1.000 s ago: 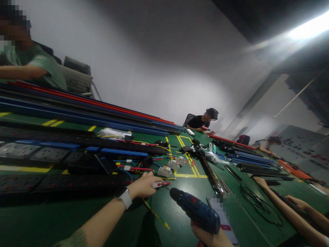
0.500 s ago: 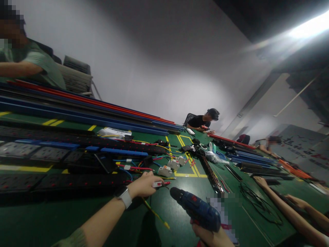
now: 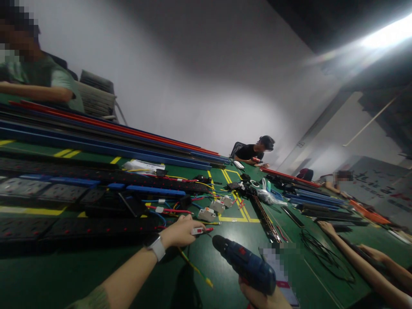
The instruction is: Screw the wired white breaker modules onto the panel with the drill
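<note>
My left hand [image 3: 179,231] is closed around a small white circuit breaker [image 3: 197,231], with a red wire [image 3: 208,229] at its right end. In my right hand [image 3: 257,296] is a dark blue cordless drill [image 3: 246,262]. Its bit points left, at or very close to the breaker's wired end; whether they touch I cannot tell. Below my left hand a yellow-green wire [image 3: 198,271] hangs over the green table. Several more white breakers [image 3: 207,214] lie just beyond that hand. Black socket strips [image 3: 106,229] with loose wires stretch off to the left.
Blue and red rails [image 3: 106,139] lie along the far side. A bundle of long metal strips [image 3: 264,214], a phone [image 3: 292,216] and a coiled black cable [image 3: 325,257] are on the right. A co-worker's arms [image 3: 363,262] reach in there. Other people sit around the table.
Both my hands stay almost still, with the drill tip shifting very slightly. At the far left, the seated person has moved a little to the right.
</note>
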Demonstrator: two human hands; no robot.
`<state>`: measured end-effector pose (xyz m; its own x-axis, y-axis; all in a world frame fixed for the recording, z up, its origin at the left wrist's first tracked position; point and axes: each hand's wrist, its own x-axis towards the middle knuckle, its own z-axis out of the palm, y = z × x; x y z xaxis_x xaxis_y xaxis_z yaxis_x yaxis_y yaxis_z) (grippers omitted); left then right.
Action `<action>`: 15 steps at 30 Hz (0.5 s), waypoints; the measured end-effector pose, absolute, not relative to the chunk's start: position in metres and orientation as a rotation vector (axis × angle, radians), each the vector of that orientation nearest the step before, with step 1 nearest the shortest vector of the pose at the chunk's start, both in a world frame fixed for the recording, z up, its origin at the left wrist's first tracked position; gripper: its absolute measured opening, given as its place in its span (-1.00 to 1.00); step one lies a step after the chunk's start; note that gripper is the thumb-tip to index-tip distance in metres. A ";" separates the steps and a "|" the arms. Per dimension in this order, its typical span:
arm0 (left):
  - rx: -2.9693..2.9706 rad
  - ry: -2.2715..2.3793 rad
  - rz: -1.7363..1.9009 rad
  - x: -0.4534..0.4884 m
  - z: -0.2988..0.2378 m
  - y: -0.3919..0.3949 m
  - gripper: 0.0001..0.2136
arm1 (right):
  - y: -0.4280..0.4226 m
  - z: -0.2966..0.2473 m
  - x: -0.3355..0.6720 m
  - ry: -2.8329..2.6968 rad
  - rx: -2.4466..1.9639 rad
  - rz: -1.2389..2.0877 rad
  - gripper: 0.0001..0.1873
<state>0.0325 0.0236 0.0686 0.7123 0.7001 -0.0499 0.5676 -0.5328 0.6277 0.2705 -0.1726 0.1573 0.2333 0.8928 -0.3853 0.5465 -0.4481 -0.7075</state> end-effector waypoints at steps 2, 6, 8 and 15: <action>2.289 0.968 0.268 0.032 0.072 0.022 -0.51 | -0.172 0.153 0.273 -1.308 -2.023 1.097 -0.67; 2.303 0.970 0.269 0.031 0.075 0.020 -0.54 | -0.170 0.150 0.276 -1.325 -2.004 1.030 -0.68; 2.301 0.970 0.276 0.031 0.075 0.019 -0.55 | -0.169 0.149 0.275 -1.342 -2.041 1.035 -0.70; 2.284 0.958 0.288 0.031 0.076 0.019 -0.54 | -0.167 0.152 0.273 -1.233 -1.998 1.091 -0.73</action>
<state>0.0308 0.0192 0.0761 0.7108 0.7021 -0.0421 0.5629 -0.5319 0.6327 0.2734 -0.1665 0.1522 0.2516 0.9015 -0.3521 0.4594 -0.4315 -0.7764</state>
